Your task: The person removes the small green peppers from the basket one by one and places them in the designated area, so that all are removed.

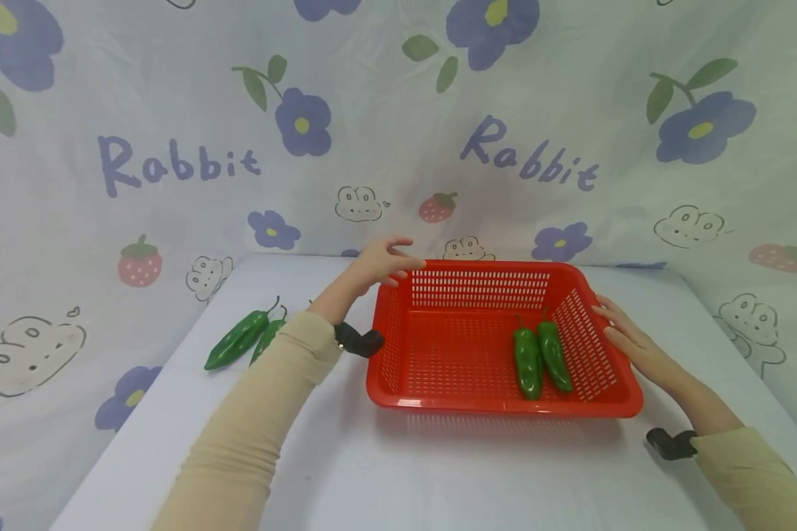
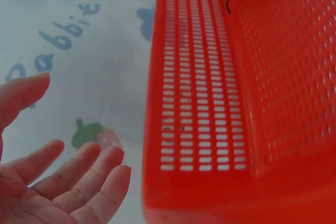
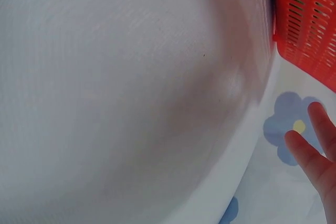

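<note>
A red plastic basket (image 1: 505, 405) with slotted walls stands on the white table. Inside, at its right end, lie two green peppers (image 1: 528, 363) side by side, stems toward the back. My left hand (image 1: 381, 263) is at the basket's back left corner, its fingers spread and nothing held. In the left wrist view those fingers (image 2: 86, 182) appear beside the rim. On the other side, my right hand (image 1: 627, 341) has its fingers extended at the right rim. The right wrist view shows two straight fingers (image 3: 310, 156) near the basket wall.
Left of the basket, more green peppers (image 1: 237, 341) lie on the table (image 1: 332, 472), partly hidden behind my left sleeve (image 1: 252, 420). A patterned cloth (image 1: 378, 125) hangs behind and around the table. Black straps (image 1: 360, 341) sit on both wrists.
</note>
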The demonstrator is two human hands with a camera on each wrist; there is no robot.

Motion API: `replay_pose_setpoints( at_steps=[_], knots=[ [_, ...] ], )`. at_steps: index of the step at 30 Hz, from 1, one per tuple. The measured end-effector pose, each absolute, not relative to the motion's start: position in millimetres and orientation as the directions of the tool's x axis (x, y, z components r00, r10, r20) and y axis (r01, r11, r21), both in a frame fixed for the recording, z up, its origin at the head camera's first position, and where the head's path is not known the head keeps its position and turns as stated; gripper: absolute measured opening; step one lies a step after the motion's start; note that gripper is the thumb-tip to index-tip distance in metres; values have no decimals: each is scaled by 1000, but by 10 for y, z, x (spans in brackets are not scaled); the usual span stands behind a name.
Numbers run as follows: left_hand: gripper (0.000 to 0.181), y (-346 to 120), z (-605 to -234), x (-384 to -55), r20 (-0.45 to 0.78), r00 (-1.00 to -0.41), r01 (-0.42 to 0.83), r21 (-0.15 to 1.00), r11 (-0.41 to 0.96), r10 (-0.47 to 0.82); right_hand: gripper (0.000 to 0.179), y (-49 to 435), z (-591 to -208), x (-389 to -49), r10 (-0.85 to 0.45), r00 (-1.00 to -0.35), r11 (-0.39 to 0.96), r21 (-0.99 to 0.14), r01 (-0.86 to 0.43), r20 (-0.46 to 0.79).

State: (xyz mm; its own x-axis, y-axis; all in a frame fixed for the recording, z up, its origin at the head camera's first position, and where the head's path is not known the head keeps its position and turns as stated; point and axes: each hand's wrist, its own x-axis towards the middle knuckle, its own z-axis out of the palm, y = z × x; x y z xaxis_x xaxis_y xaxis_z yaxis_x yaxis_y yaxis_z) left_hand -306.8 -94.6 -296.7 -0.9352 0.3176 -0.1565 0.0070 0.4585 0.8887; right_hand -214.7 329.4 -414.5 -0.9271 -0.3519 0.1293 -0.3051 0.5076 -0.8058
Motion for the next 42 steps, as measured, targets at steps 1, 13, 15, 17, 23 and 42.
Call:
replay_pose_setpoints(
  at_steps=[1,13,15,17,23,42],
  knots=[
    [62,-910,-2982,-3067,-159,-932,5,892,452,326,51,3294,-4144,-2146,-352,-927,508,-805,-306,131],
    [60,-474,-3187,-3010,-181,-901,-22,926,376,393,50,3301,-4152,-2135,-349,-929,511,-804,-303,128],
    [61,-408,-3220,-2992,-188,-895,-22,925,380,405,50,3302,-4153,-2134,-347,-929,514,-803,-301,127],
    [61,-333,-3260,-2978,-195,-890,-20,920,390,412,50,3303,-4153,-2133,-344,-931,516,-803,-298,125],
    [60,-98,-3408,-2958,-208,-873,-14,915,404,440,50,3309,-4154,-2132,-341,-931,521,-799,-301,129],
    [65,291,-3803,-2933,-318,-811,-34,864,503,492,49,3288,-4160,-2164,-339,-932,526,-796,-301,129]
  ],
)
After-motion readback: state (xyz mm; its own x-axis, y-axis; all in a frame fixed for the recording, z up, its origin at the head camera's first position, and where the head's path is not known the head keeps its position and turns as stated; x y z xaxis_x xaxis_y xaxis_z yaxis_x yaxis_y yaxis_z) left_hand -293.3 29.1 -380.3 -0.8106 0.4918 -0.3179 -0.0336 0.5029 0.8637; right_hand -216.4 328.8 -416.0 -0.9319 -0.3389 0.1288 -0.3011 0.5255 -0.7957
